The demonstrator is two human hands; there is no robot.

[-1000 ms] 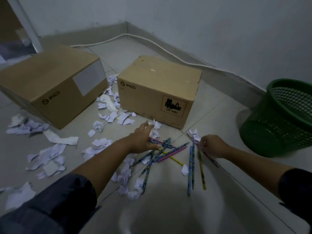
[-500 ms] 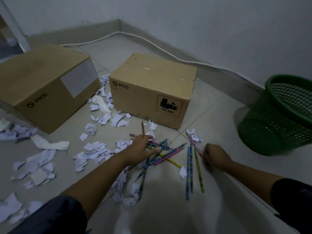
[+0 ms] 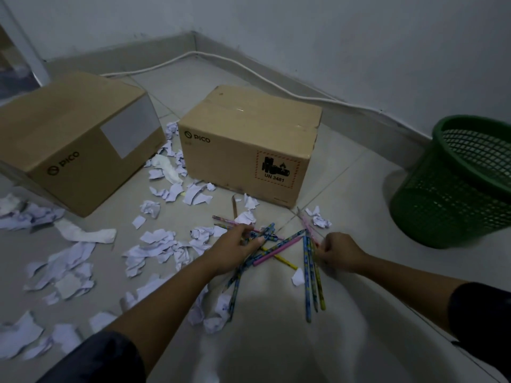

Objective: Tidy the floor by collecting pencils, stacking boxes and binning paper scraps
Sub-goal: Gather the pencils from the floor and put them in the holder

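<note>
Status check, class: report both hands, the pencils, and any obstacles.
Left hand gathering pencils; right hand pinching one. Paper scraps mixed in. Boxes unstacked.

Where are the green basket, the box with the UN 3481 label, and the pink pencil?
green basket [image 3: 453,214]: head view, on its mesh side wall.
box with the UN 3481 label [image 3: 243,158]: head view, on its front face.
pink pencil [image 3: 278,250]: head view, on the middle of its shaft.

Crossed pencils on floor, two boxes apart, paper scraps scattered
</note>
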